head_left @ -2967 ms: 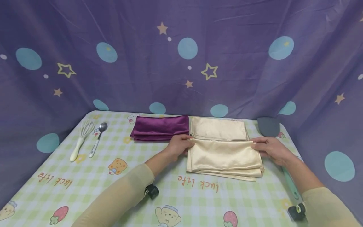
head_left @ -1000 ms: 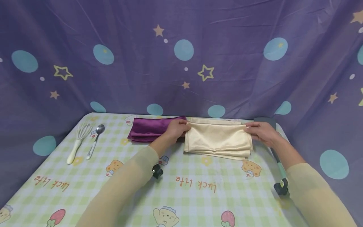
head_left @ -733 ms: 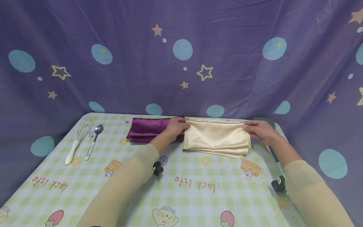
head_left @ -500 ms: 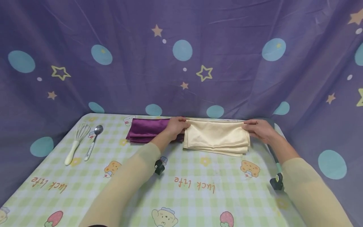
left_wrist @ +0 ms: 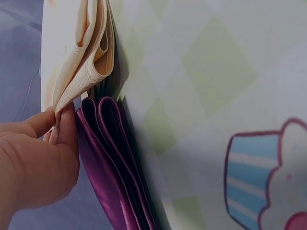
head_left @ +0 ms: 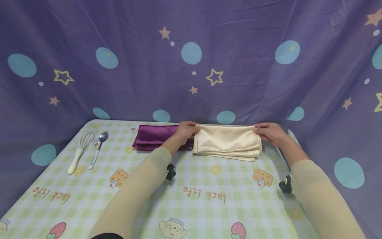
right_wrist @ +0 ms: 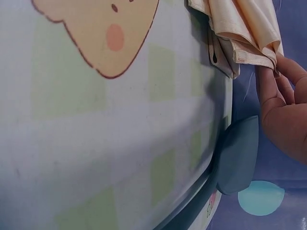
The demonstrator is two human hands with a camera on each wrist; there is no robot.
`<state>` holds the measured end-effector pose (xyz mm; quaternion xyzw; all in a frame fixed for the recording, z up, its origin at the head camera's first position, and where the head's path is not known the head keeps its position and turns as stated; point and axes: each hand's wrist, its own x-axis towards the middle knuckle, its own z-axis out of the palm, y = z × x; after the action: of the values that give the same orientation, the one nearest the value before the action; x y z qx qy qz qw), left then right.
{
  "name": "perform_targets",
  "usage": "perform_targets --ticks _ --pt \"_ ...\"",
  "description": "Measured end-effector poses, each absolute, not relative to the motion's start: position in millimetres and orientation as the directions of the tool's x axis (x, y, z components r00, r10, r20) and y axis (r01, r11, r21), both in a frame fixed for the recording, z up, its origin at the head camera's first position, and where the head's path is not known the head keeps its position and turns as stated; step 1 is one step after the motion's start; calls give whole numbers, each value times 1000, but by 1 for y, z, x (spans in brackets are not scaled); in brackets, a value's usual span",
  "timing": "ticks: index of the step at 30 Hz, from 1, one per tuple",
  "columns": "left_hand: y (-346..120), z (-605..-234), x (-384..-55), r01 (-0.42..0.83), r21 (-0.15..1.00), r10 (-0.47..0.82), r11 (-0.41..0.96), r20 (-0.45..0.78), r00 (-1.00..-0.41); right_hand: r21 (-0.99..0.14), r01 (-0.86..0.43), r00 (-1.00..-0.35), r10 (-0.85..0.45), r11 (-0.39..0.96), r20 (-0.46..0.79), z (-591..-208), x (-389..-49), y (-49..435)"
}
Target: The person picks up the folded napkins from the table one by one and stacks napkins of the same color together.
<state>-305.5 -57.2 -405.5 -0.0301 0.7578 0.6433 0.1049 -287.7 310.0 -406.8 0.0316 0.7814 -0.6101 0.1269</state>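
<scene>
My left hand pinches the far left corner of a folded cream satin cloth between thumb and fingers. At the opposite far corner, my right hand pinches the same cloth. The held cloth hangs over the place of a second cream cloth, which it almost fully hides. A folded purple satin cloth lies just left, partly behind my left hand. In the left wrist view the cream folds are beside the purple folds. The right wrist view has the pinched corner above the table's far edge.
A grey-headed spatula lies at the right edge, mostly covered by my right hand and forearm. A whisk and a spoon lie at left on the checked tablecloth. A purple curtain closes off the back.
Both hands have carried the cream cloth away from me, from in front of the second cream cloth to over it. In the last half second it moved slightly farther back. Both pinches stay.
</scene>
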Motion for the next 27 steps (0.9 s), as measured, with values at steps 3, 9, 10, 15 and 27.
perform_targets --ticks 3,9,10,15,27 --pt "-57 -405 -306 -184 968 90 172 -202 -975 -944 218 -963 -103 246 -249 -408 -290 310" --pt "-56 -406 -309 -194 965 81 177 -210 -974 -943 221 -964 -92 248 -250 -410 -294 310" --pt "-56 -406 -309 -193 965 79 177 -209 -975 -943 219 -965 -88 251 -247 -410 -295 310" --pt "-54 -404 -311 -188 966 67 176 -203 -977 -943 206 -968 -88 263 -236 -409 -298 309" --pt "-49 -406 -317 -179 971 31 158 -186 -982 -945 226 -967 -61 238 -247 -408 -304 308"
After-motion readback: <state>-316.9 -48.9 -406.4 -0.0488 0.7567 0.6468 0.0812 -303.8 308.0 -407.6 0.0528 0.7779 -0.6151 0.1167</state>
